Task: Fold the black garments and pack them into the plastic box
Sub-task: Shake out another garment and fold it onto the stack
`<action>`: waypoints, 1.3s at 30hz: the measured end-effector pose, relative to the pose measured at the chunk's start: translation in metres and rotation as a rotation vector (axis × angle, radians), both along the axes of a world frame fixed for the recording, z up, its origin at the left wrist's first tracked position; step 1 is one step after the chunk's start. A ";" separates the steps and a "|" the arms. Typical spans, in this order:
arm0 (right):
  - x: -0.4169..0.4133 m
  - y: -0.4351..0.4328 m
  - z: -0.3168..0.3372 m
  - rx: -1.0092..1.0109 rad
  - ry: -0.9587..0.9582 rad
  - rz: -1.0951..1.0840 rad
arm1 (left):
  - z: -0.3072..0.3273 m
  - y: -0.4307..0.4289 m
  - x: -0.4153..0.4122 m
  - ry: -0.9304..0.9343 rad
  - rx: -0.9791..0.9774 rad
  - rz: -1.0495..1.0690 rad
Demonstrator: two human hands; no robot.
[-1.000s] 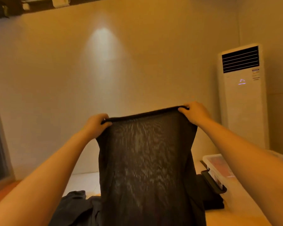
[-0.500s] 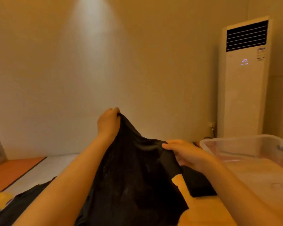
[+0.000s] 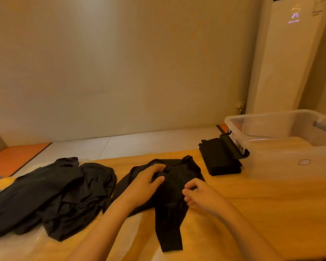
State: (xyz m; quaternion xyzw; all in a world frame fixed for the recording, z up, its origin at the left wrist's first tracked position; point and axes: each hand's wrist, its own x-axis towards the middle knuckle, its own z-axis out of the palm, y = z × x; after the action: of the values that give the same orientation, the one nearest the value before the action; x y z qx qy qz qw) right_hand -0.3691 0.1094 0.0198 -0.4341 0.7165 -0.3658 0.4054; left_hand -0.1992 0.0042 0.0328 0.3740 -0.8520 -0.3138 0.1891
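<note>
The wooden bench (image 3: pixel 252 213) carries everything and gives a flat surface to smooth cloth on. On its right side stands one clear plastic box (image 3: pixel 262 114), open-topped, within reach for packing. I can make out no black cloth through its walls, so the packing seems not yet begun.

At the left lies one loose heap of black garments (image 3: pixel 51 194), rumpled and overlapping. These look like the pieces waiting their turn. How many are in it cannot be counted, since the folds run together.

In the middle, directly before the person, one black garment (image 3: pixel 169 200) is spread on the bench, with a narrow part trailing toward the near edge. It is still creased and uneven, so I judge the folding of this piece to be at its start.

Just beside the box, touching its dark latch (image 3: pixel 233 146), sits one folded black stack (image 3: pixel 219 159). It is squared off and probably parked there so it can go in with a short lift. It shows several layers, but I cannot count them.

Two hands work the middle garment. The left hand (image 3: pixel 143 183) lies on top of it with fingers spread and nearly straight, pressing the cloth down to hold it. The right hand (image 3: pixel 199 193) is at the garment's right edge with fingers curled. Motion blur hides whether it has the cloth pinched, so I cannot tell.
</note>
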 end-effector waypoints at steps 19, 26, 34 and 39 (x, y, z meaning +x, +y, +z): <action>-0.016 -0.076 -0.044 -0.189 0.836 -0.210 | -0.097 0.117 0.005 0.088 -0.298 0.369; -0.024 -0.051 -0.050 -0.235 0.631 -0.239 | -0.094 0.105 0.040 0.106 -0.267 0.414; -0.023 0.002 -0.062 -0.330 0.497 -0.293 | -0.074 0.042 0.089 0.083 -0.256 0.503; -0.044 0.013 -0.050 -0.412 -0.345 -0.678 | -0.076 0.041 0.103 0.518 0.045 0.686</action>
State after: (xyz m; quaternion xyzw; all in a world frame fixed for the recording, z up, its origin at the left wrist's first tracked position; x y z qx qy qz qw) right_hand -0.4133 0.1225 -0.0304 -0.1787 0.6524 -0.6807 0.2812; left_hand -0.0964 0.0456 -0.0430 0.5484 -0.5958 -0.3347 0.4819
